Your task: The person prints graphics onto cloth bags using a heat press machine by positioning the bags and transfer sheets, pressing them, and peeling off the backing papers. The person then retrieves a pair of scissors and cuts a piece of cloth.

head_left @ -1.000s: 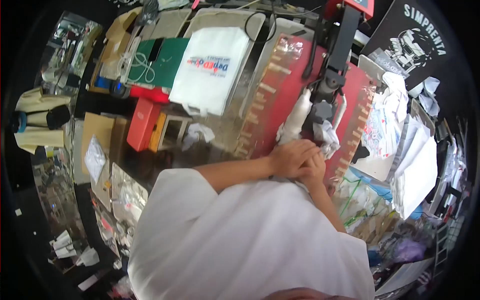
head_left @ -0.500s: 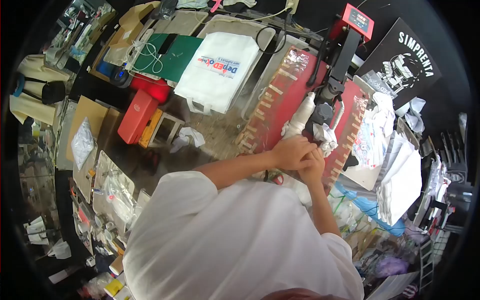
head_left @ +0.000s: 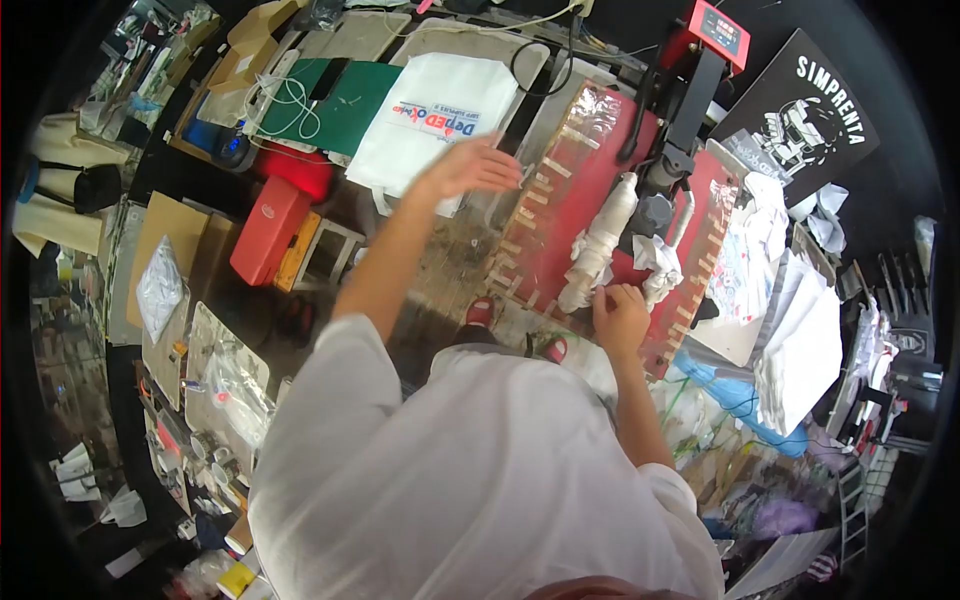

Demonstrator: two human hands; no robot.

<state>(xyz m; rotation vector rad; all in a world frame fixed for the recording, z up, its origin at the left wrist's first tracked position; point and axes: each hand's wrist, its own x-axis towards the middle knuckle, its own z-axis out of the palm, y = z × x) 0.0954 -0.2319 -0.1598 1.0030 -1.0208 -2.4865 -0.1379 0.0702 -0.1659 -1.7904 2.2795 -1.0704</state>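
Head view: a red press (head_left: pixel 558 218) is the landmark, its flat base slanting up to the right and edged with short tan strips.
Left hand (head_left: pixel 472 170): raised to the left of the press, in front of the lower right part of the white bag; fingers stretched toward the press and held close together; contact with the bag cannot be told.
Right hand (head_left: pixel 620 318): over the near end of the press, just beside the lower end of the wrapped handle; fingers bent, and whether they pinch the wrapping cannot be told.
Wrapped handle (head_left: pixel 608 222): over the middle of the press, bound in pale cloth, lying at a slant.
Second handle (head_left: pixel 657 262): over the right half of the press, its near end bunched in white cloth.
Control box (head_left: pixel 718 38): red, at the far end of the press, display lit.
White bag (head_left: pixel 445 88): left of the press, flat, with blue and red print.
Green board (head_left: pixel 362 115): left of the press, beyond the bag, a white cable (head_left: pixel 292 100) looped over it.
Red box (head_left: pixel 268 232): well left of the press, beside a small stool (head_left: pixel 330 258).
Black sign (head_left: pixel 815 120): right of the press's far end, lettered SIMPRENTA.
White stack (head_left: pixel 800 352): right of the press, above blue plastic (head_left: pixel 735 402).
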